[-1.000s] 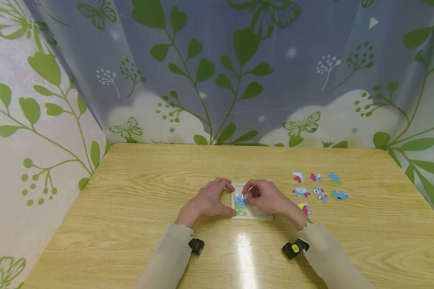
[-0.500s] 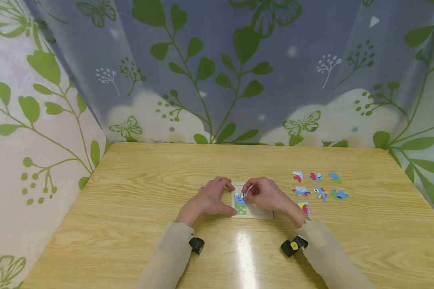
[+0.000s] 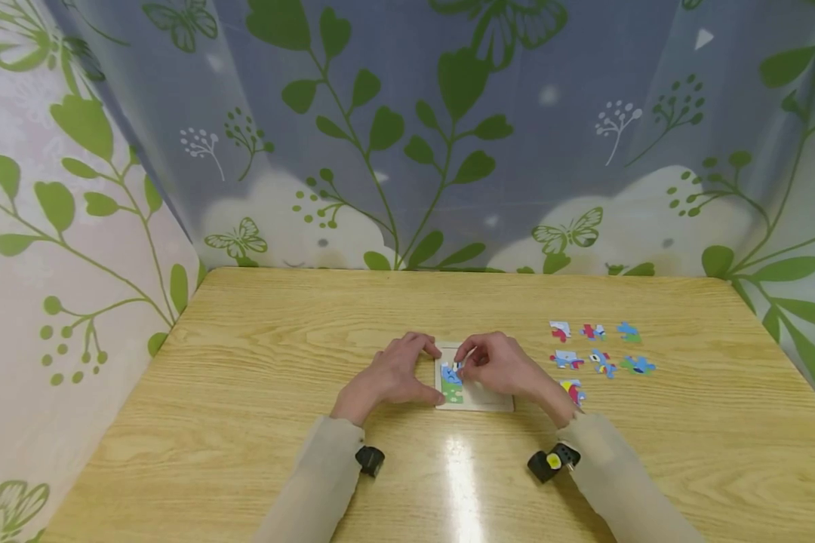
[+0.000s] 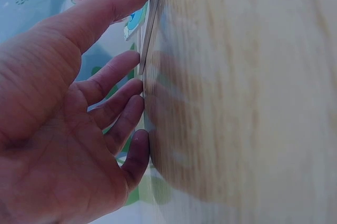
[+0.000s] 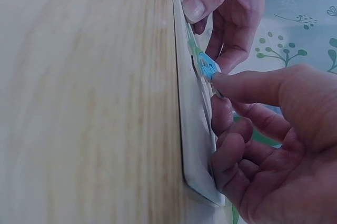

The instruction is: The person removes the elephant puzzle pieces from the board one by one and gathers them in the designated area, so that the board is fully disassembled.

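Note:
A light wooden puzzle board [image 3: 485,407] lies on the table, with blue and green pieces [image 3: 452,391] filling part of its left side. At the board's left edge, my left hand [image 3: 395,373] rests its thumb and index finger near the corners. Its other fingers are relaxed against the table in the left wrist view. My right hand [image 3: 499,369] pinches a blue puzzle piece [image 5: 206,66] between thumb and fingers, just over the laid pieces. That piece is tilted up in the right wrist view. The fingers hide part of it in the head view.
Several loose puzzle pieces [image 3: 603,363] lie in rows right of the board; one yellow-and-red piece [image 3: 572,391] sits close to the right forearm. The wooden table [image 3: 278,317] ends at a patterned curtain [image 3: 407,151] behind. Each wrist wears a black camera.
The right hand's fingers have shifted very slightly over the blue puzzle piece. The left hand, the board and the loose pieces stay in place.

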`<state>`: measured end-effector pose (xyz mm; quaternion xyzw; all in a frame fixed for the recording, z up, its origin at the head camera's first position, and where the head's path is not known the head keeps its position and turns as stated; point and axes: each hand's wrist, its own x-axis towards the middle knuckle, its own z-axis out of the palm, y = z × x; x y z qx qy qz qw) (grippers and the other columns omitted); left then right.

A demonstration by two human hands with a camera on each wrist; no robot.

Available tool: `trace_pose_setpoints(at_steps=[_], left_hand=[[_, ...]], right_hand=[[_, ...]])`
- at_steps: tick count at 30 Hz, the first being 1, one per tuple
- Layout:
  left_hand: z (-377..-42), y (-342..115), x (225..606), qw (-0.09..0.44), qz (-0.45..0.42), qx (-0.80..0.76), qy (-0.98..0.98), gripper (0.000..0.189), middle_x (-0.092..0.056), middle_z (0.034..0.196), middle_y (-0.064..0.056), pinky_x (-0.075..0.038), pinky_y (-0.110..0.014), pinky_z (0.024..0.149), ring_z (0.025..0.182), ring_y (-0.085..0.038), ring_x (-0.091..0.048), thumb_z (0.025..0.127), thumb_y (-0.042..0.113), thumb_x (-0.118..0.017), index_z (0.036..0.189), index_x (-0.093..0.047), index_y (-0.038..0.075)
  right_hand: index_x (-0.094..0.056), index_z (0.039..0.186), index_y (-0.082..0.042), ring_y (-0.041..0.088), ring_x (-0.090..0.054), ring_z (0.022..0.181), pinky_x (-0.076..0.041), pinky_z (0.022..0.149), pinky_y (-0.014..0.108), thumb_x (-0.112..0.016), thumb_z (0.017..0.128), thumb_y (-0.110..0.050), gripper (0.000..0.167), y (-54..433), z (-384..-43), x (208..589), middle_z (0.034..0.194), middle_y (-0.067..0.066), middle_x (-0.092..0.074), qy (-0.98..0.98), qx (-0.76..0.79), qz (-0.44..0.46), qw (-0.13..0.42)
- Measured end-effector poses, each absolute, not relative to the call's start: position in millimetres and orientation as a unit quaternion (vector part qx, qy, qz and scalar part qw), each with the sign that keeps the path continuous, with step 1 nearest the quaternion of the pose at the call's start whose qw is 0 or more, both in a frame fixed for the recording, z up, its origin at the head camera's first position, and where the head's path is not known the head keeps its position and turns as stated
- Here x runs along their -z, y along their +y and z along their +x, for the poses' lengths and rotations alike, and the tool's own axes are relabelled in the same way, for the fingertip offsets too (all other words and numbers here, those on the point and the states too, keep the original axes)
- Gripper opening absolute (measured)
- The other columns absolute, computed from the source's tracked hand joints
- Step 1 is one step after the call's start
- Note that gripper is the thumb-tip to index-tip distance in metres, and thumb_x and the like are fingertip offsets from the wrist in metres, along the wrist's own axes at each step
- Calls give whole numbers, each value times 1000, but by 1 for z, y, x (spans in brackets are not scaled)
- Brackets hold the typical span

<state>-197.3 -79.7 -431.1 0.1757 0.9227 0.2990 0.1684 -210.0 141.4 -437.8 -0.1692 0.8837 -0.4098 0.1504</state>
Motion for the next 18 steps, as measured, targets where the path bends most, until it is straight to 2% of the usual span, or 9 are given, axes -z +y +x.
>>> trace_pose_setpoints(at_steps=[18], left_hand=[[-198,-80,432,169,175,-298,923,62,-44,158,-1,-25,-64,121,148,-34,-38,79,36,-87,132,-60,19]], right_hand=[[-72,99,-11,15,-59,78,-45,68,30,-75,90,-8,9,140,-210,438,88,5,-70,879,424,-151,157]])
